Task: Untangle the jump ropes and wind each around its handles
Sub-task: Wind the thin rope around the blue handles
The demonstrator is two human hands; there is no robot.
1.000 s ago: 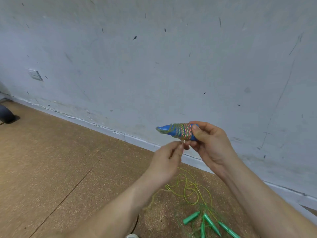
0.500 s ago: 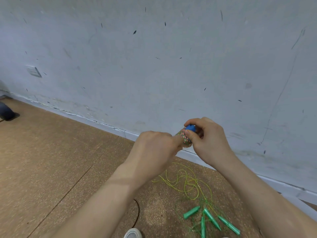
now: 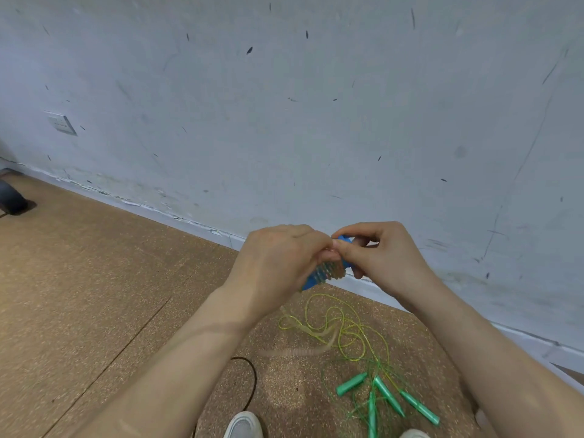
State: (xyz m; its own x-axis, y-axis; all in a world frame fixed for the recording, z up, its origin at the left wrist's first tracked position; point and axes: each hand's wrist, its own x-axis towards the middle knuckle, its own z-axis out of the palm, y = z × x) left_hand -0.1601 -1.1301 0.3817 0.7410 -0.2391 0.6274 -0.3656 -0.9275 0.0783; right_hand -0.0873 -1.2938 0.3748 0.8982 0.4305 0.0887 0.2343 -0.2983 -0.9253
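Your left hand (image 3: 281, 263) grips and your right hand (image 3: 384, 257) pinches the blue plastic handles (image 3: 344, 240), mostly wound with multicoloured braided rope (image 3: 330, 270). Thin yellow-green ropes (image 3: 341, 327) with green plastic handles (image 3: 388, 395) lie tangled on the brown floor (image 3: 94, 279), not yet wound.

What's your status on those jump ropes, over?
Left hand and right hand both grip blue handles, striped rope wound round them. Green handles, yellow-green rope lie tangled on floor. Nothing obstructing.
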